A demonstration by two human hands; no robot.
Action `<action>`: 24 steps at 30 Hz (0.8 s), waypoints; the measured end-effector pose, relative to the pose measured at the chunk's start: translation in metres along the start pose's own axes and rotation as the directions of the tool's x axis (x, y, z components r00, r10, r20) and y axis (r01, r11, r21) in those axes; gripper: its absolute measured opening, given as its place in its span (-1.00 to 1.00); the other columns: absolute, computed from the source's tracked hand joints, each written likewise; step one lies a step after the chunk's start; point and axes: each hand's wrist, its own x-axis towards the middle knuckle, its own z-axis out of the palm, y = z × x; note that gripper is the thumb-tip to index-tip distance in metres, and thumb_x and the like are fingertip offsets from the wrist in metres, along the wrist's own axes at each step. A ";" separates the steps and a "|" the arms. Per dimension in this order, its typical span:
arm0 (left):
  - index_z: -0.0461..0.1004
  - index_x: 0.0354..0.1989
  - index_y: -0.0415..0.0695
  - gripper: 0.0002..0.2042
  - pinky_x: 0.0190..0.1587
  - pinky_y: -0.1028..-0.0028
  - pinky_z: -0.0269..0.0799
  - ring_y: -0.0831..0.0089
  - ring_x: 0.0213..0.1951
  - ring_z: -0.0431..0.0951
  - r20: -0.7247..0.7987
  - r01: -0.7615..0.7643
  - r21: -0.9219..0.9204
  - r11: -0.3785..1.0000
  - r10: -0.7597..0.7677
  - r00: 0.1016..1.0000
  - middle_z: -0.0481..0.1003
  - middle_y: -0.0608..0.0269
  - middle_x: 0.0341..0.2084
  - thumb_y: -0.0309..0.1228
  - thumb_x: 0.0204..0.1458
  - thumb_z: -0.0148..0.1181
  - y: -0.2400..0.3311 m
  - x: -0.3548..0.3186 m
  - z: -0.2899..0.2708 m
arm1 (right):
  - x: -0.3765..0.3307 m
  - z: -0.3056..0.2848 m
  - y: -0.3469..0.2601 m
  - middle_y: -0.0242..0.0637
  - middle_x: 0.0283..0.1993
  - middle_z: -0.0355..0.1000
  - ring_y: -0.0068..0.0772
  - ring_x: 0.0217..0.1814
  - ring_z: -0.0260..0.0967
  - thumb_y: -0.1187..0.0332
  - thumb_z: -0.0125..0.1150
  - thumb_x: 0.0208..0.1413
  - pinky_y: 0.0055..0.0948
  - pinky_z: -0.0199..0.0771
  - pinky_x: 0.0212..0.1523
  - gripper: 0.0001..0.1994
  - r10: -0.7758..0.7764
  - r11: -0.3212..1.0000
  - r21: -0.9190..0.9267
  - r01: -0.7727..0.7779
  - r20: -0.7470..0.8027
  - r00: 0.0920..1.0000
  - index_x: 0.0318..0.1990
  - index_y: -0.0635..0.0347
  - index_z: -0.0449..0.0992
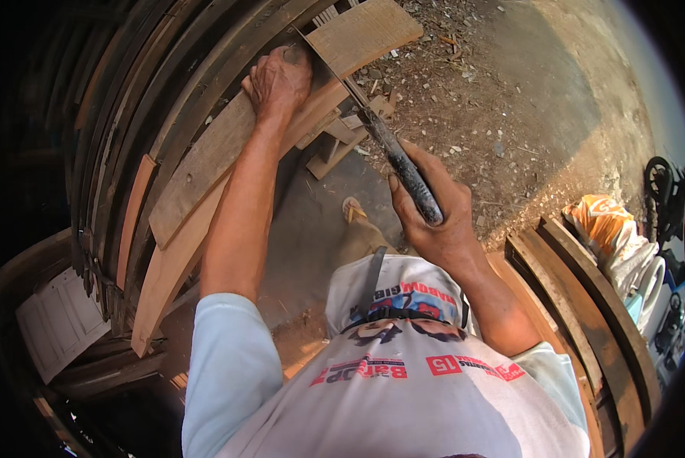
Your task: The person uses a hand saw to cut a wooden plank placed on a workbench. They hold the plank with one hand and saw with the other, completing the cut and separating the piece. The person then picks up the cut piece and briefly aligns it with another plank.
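My right hand (440,214) is wrapped around the dark, worn handle of a handsaw (407,172). Its thin blade, seen nearly edge-on, runs up and left across a wooden board (197,179). The board's pale end section (369,34) lies just beyond the blade. On the near side of the blade, my left hand (280,80) bears down on the board with bent fingers, close to the saw. Part of the blade's depth in the wood cannot be made out. Under the board lies another lighter plank (176,275).
Long planks (197,84) are stacked along the left. More boards (586,305) lean at the lower right, beside an orange and white sack (606,221). Wood offcuts (339,141) sit below the board. Chips and debris litter the ground (472,107). A white panel (62,324) lies at lower left.
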 end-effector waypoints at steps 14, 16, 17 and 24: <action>0.54 0.26 -0.11 -0.38 0.40 0.06 0.11 0.02 0.31 0.44 0.031 -0.001 -0.037 0.999 0.002 1.000 0.56 -0.05 0.19 0.14 0.28 0.04 0.006 -0.010 0.000 | 0.016 0.008 0.004 -0.04 -0.16 0.68 -0.49 -0.19 0.68 0.49 0.31 0.25 -0.44 0.62 -0.16 -0.62 0.096 0.995 0.005 -0.097 0.056 0.994 0.20 0.32 0.53; 0.54 0.26 -0.11 -0.38 0.39 0.06 0.11 0.03 0.31 0.45 0.042 0.036 -0.051 0.998 -0.034 0.999 0.56 -0.04 0.19 0.14 0.28 0.03 0.011 0.001 -0.005 | 0.068 0.038 0.027 -0.06 -0.20 0.66 -0.49 -0.23 0.67 0.46 0.33 0.25 -0.41 0.61 -0.21 -0.62 0.018 0.998 -0.069 -0.016 0.034 0.999 0.21 0.26 0.54; 0.54 0.27 -0.11 -0.38 0.39 0.06 0.11 0.03 0.30 0.45 0.028 0.041 -0.032 0.999 -0.040 0.999 0.56 -0.04 0.18 0.14 0.28 0.02 0.011 0.006 -0.008 | 0.073 0.038 0.024 -0.07 -0.21 0.65 -0.49 -0.24 0.66 0.44 0.33 0.25 -0.40 0.60 -0.22 -0.63 0.012 0.998 -0.066 -0.009 0.036 0.999 0.20 0.25 0.54; 0.53 0.28 -0.11 -0.39 0.40 0.05 0.12 0.00 0.30 0.45 -0.017 0.022 -0.027 0.999 -0.023 1.000 0.56 -0.05 0.19 0.11 0.30 -0.01 0.001 -0.002 -0.006 | 0.005 0.004 0.004 0.07 -0.25 0.60 0.05 -0.22 0.69 0.45 0.31 0.23 -0.21 0.62 -0.26 -0.62 0.007 1.000 0.014 -0.007 0.007 1.000 0.19 0.21 0.50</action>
